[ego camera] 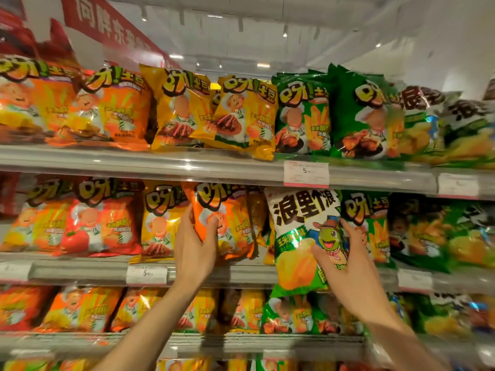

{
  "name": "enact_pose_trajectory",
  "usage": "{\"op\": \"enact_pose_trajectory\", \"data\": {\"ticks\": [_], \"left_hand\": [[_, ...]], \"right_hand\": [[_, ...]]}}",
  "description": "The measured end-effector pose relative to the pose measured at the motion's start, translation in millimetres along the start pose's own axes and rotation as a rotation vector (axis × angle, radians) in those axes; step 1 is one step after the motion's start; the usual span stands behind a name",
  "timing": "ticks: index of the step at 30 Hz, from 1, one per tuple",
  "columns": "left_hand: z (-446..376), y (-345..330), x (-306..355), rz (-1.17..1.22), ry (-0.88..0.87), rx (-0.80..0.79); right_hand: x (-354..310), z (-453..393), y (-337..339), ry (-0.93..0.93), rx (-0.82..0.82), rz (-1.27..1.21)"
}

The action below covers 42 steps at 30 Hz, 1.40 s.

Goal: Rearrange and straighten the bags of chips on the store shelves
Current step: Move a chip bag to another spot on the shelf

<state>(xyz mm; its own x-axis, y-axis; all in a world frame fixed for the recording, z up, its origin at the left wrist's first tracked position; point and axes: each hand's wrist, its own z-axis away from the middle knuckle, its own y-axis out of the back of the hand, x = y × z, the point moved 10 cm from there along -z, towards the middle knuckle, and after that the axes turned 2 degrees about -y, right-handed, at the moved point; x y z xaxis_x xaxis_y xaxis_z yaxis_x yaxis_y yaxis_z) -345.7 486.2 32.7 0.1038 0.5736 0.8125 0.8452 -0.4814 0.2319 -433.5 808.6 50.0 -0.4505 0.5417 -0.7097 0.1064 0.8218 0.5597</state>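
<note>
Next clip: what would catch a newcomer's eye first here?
Two bare hands on the middle shelf: the left hand grips an orange chip bag, and the right hand holds a white and green bag hanging out over the shelf edge. Bright chip bags fill every shelf around them.

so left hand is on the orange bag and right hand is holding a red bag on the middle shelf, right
Not quite. The head view shows the right hand holding a white and green bag, not a red one. The rest stands: the left hand grips the orange bag, both at the middle shelf.
</note>
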Motion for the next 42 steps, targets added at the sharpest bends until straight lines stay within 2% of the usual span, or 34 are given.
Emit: {"op": "enact_pose_trajectory", "data": {"ticks": [8, 11, 13, 15, 17, 19, 21, 25, 34, 42], "left_hand": [[-16.2, -41.5, -11.5, -0.299, -0.064, -0.135], [-17.0, -22.3, -7.7, -0.443, -0.060, -0.068], [-5.7, -6.6, 8.8, -0.366, -0.135, -0.011], [12.7, -1.0, 32.6, -0.265, -0.292, -0.014], [33.9, -13.3, 50.3, -0.156, -0.349, -0.155], [57.4, -37.4, 59.7, -0.035, -0.302, -0.363], [77.1, -60.3, 63.1, 0.064, -0.233, -0.505], [102.1, -87.6, 73.8, 0.212, -0.152, -0.626], [125.4, -147.3, 119.3, 0.274, -0.157, -0.611], [169.5, -272.4, 187.8, 0.301, -0.121, -0.566]], "right_hand": [[26.5, 8.2, 9.0, -0.072, -0.020, -0.063], [29.1, 8.0, 5.7, -0.095, -0.032, -0.118], [30.3, 8.4, 2.0, -0.112, -0.041, -0.148], [32.5, 10.2, -2.8, -0.132, -0.055, -0.183], [32.9, 13.6, -6.7, -0.139, -0.070, -0.221], [31.1, 18.8, -10.1, -0.148, -0.089, -0.242], [28.9, 25.0, -12.2, -0.154, -0.105, -0.255], [29.7, 31.5, -5.1, -0.141, -0.137, -0.267], [78.7, 10.3, 50.7, -0.096, -0.145, -0.353], [178.3, -39.0, 154.8, -0.037, -0.129, -0.349]]}}
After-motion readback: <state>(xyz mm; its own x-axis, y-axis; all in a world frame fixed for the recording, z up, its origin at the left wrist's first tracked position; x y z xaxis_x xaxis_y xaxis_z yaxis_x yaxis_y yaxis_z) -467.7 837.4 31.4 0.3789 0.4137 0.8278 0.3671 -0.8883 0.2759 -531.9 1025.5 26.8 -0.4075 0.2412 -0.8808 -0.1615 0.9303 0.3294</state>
